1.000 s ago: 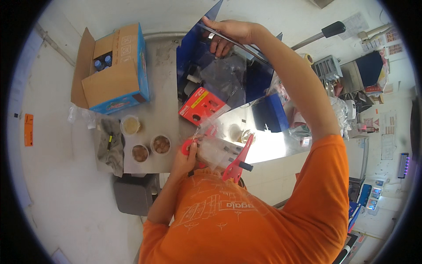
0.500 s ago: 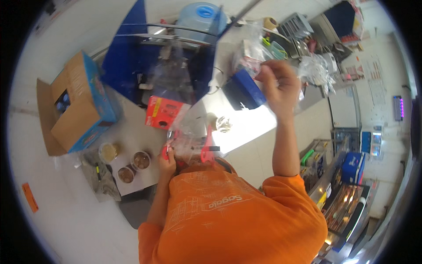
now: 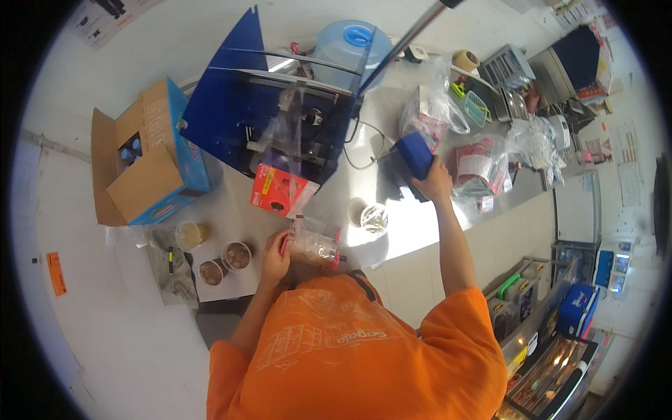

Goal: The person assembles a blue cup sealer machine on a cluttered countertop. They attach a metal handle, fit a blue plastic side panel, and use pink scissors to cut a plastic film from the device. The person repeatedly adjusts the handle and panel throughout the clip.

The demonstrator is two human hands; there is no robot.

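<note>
My left hand (image 3: 275,257) is closed round one end of a roll of clear plastic film (image 3: 313,248) with pink-red end pieces, held close to my body. Clear film also hangs in front of an opened blue machine (image 3: 227,115), over a red printed box (image 3: 281,189). Out to the right, my right hand (image 3: 435,183) has its fingers on the edge of a blue box-shaped part (image 3: 416,155) with a dark side, lying on the steel table (image 3: 332,199). Its fingertips are partly hidden. A clear plastic cup (image 3: 374,218) stands between the roll and that part.
At the left are an opened carton (image 3: 150,164) with blue-capped bottles and several filled cups (image 3: 237,256) beside a grey cloth (image 3: 175,273). A large blue water bottle (image 3: 350,52) stands behind the machine. Plastic bags (image 3: 479,164) and a green basket (image 3: 476,106) lie at the right.
My right hand has come down from above the table onto the blue box-shaped part. My left hand still holds the film roll, which now lies more level.
</note>
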